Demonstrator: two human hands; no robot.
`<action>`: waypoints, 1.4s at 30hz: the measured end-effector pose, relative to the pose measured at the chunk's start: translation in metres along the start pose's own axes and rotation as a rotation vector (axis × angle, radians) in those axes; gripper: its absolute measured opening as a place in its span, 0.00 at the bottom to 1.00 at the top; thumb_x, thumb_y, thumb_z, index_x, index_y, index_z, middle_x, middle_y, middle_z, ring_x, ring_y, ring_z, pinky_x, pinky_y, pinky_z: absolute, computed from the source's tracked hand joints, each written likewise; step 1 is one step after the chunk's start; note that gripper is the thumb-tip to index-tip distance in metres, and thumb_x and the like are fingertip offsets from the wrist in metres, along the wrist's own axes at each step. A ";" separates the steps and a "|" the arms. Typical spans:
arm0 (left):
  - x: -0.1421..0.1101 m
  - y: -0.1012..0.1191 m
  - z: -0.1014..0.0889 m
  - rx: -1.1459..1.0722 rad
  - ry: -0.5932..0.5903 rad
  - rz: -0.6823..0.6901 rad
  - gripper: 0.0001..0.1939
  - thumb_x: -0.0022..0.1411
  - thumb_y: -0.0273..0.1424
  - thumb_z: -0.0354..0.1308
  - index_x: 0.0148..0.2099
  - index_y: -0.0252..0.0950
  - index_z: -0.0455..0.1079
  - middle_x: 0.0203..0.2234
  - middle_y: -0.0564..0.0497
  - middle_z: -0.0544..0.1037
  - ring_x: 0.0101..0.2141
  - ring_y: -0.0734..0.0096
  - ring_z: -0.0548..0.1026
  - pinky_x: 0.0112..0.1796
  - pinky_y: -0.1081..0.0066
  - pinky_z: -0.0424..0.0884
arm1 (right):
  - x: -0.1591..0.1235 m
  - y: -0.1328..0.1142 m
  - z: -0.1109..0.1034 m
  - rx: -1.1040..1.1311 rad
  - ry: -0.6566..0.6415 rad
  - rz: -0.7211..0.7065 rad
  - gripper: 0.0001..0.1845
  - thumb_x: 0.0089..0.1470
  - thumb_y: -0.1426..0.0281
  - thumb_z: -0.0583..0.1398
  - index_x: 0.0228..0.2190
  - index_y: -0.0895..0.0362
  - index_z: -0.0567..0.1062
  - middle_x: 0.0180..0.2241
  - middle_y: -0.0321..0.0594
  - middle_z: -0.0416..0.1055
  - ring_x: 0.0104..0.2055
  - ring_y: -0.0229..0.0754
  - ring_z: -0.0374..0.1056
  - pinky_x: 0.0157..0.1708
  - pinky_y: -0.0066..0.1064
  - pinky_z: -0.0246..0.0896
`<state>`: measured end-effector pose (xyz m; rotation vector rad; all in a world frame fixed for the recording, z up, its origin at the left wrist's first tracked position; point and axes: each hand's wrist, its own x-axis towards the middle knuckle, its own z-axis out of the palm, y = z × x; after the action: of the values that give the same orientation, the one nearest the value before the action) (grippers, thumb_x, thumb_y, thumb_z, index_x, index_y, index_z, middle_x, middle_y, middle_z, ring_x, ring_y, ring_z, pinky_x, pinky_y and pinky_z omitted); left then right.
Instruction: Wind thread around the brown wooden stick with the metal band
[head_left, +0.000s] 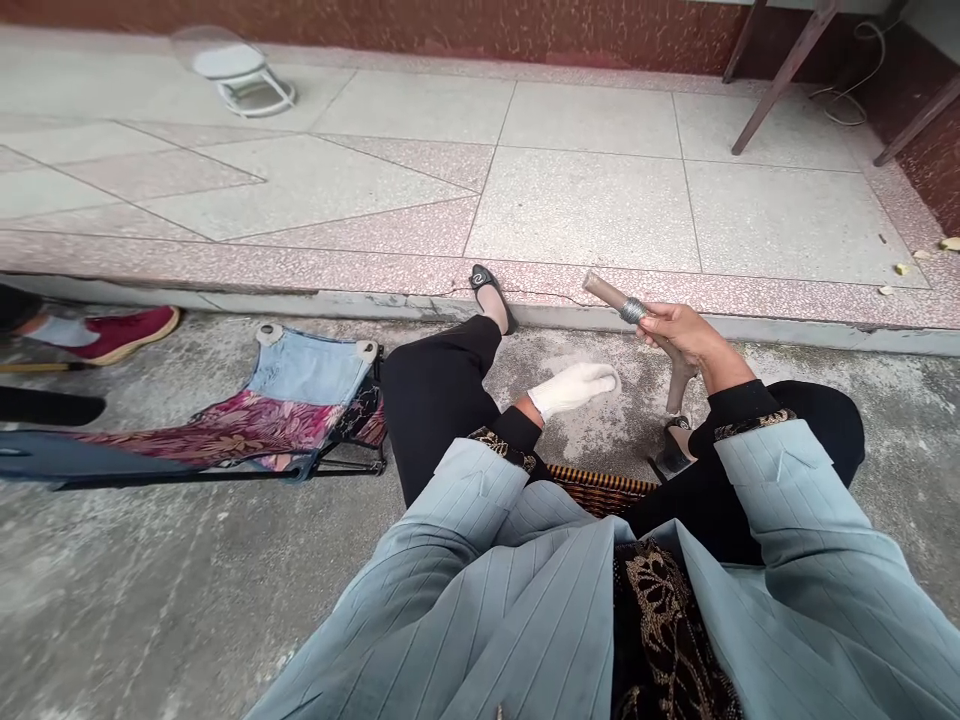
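In the head view my right hand [679,335], bare, is closed around a brown stick [604,292] that slants up to the left. Grey metal wire [631,310] is wound in a tight coil around the stick just beyond my fingertips. Below the hand the stick's lower part [679,385] bends down toward the ground. My left hand [574,388], in a white glove, hovers over the concrete to the left of the stick, apart from it. Its fingers are curled together; whether anything is inside them is hidden.
A folding chair with patterned cloth [277,415] stands on my left, near another person's red shoe [135,335]. Ahead rises a low tiled step [360,305]. A white stool [244,75] and wooden legs [784,80] stand on it. A woven seat [600,490] shows beneath me.
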<state>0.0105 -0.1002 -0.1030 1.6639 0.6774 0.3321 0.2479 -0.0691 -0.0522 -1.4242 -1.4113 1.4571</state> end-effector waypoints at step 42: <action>-0.003 -0.003 -0.008 0.071 0.289 -0.007 0.18 0.65 0.39 0.47 0.50 0.33 0.68 0.30 0.50 0.74 0.30 0.72 0.69 0.33 0.74 0.64 | -0.018 -0.021 0.003 0.269 -0.376 0.009 0.32 0.43 0.62 0.70 0.50 0.60 0.74 0.28 0.36 0.73 0.28 0.33 0.65 0.29 0.27 0.63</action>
<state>0.0030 -0.0954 -0.1038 1.6968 0.9187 0.5564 0.2438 -0.0824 -0.0283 -1.0264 -1.3583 1.9123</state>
